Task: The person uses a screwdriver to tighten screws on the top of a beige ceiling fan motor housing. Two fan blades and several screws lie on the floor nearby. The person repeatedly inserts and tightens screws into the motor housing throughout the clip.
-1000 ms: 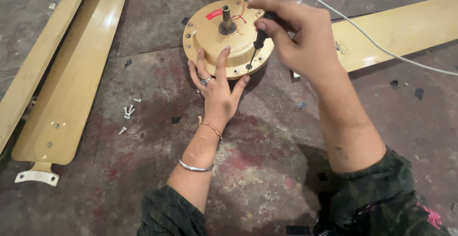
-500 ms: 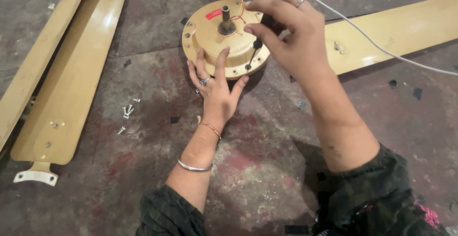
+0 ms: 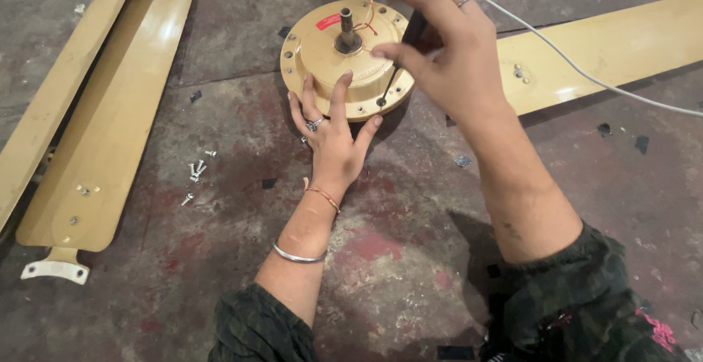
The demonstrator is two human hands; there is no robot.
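Fan motor [image 3: 344, 58] sits on the floor [image 3: 410, 245] btwn long yellow blades [image 3: 110, 113], loose screws [image 3: 196, 172] to its left. Left hand [image 3: 333, 131] lies open on its rim to keep it steady; right hand [image 3: 439, 58] grips a screwdriver [image 3: 399, 62], tip at the rim

A single head-worn camera is looking steeply down and forward from above the person's forearms, sitting close over the stained, reddish concrete floor [image 3: 410, 259]. It is framing the round tan metal fan motor housing [image 3: 322, 47] near the top centre, with no second view sharing the scene.
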